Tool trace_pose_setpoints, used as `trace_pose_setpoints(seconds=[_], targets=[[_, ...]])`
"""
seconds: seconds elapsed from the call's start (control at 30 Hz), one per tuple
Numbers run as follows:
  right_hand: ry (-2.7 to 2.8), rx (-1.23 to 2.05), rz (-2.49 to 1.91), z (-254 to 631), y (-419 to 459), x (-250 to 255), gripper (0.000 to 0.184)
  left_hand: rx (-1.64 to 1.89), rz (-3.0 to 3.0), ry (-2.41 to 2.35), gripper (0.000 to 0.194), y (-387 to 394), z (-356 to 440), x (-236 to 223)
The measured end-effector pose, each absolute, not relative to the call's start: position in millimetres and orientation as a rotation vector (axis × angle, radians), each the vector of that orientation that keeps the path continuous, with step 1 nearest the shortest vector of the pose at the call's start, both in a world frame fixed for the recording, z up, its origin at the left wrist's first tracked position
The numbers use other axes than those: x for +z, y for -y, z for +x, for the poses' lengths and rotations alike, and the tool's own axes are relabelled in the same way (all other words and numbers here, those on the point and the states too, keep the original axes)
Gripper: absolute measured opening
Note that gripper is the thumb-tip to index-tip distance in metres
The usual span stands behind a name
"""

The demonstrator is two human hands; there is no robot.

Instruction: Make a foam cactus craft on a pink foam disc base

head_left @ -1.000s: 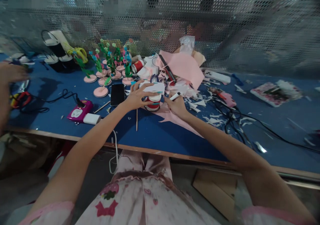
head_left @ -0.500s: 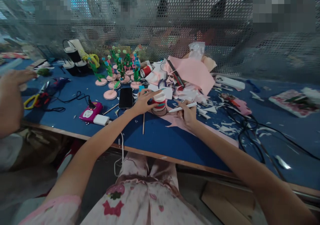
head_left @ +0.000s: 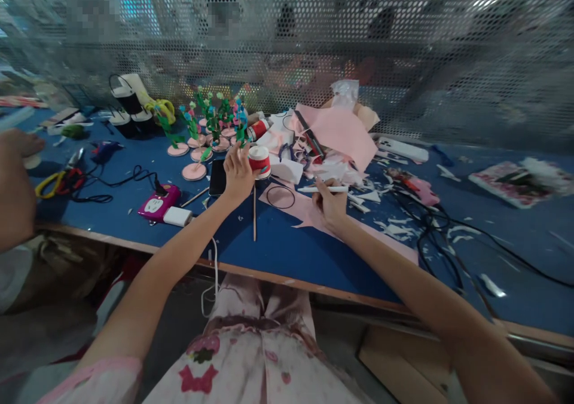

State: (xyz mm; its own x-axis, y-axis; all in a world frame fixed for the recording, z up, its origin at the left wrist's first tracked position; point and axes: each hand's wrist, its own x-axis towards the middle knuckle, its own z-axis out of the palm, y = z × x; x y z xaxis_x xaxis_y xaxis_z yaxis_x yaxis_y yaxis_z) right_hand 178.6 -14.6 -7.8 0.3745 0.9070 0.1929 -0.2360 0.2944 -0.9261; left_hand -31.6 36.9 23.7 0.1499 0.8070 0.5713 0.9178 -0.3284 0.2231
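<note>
My right hand point(head_left: 330, 204) is closed around a white pen point(head_left: 323, 189), held almost level above a cut piece of pink paper point(head_left: 309, 210). A dark round outline point(head_left: 280, 197) shows on the left end of this paper. To its upper left stands a red-and-white cylinder point(head_left: 260, 162), like a small tub or roll. My left hand point(head_left: 239, 174) is just left of the cylinder, fingers apart and slightly bent; whether they touch it I cannot tell. Beneath this hand lies a black phone point(head_left: 217, 178), partly covered. A thin wooden stick point(head_left: 255, 216) lies in front.
Several flower models on pink discs point(head_left: 194, 171) stand at the back left. A magenta power adapter point(head_left: 160, 204) and yellow-handled pliers point(head_left: 49, 184) lie left. Paper scraps point(head_left: 345, 171) and black cables point(head_left: 442, 227) cover the right. Another person's arm point(head_left: 15, 189) reaches in at far left.
My left hand and the cylinder have moved left off the pink paper, uncovering the dark round outline. The pen in my right hand has shifted slightly away from the outline and lies more level.
</note>
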Motion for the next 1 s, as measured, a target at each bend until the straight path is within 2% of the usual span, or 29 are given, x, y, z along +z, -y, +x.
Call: trace_pose_setpoints(seconds=[0.17, 0.33, 0.43, 0.67, 0.8, 1.0], targets=[[0.845, 0.842, -0.946, 179, 15, -5, 0.044, -0.681, -2.348, 1.7, 0.042, -25, -29, 39], [0.884, 0.881, -0.912, 182, 15, -7, 0.04, -0.209, -2.456, 1.857, 0.057, -20, -22, 35], [0.926, 0.899, -0.903, 183, 16, -8, 0.039, -0.137, -2.463, 1.853, 0.06, -24, -19, 27], [0.957, 0.94, -0.896, 180, 21, -5, 0.033, -0.116, -2.506, 1.749, 0.04, -29, -19, 18], [0.852, 1.029, -0.871, 177, 22, 1, 0.034, -0.149, -2.575, 1.636, 0.037, -29, -26, 24], [0.809, 1.11, -0.848, 177, 24, 11, 0.038, -0.771, -3.05, 1.337, 0.036, -40, -30, 21]])
